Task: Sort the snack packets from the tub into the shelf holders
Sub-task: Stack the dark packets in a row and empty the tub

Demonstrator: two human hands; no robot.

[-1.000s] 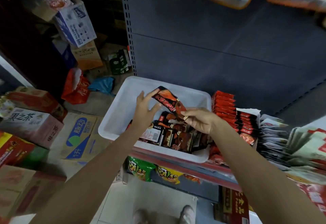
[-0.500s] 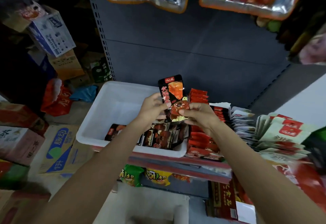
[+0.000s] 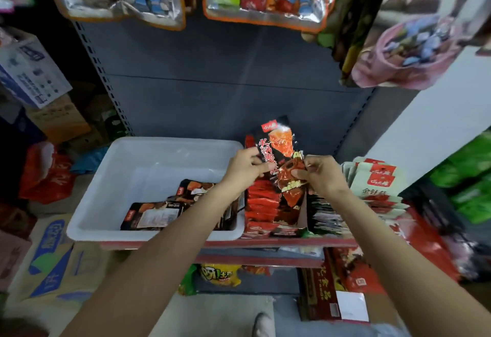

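Packet (image 3: 279, 145) at frame centre, pinched by left hand (image 3: 245, 168) and right hand (image 3: 322, 174), right of the tub (image 3: 106, 204)

dim shop corner on my feed: grey metal back panel (image 3: 212, 79) with a perforated upright (image 3: 106, 79), white wall (image 3: 425, 129) on the right, cardboard boxes (image 3: 58, 257) stacked on the floor left.

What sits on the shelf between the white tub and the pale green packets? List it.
In the head view, a row of upright red packets stands beside the white tub, then dark packets before the pale green packets.
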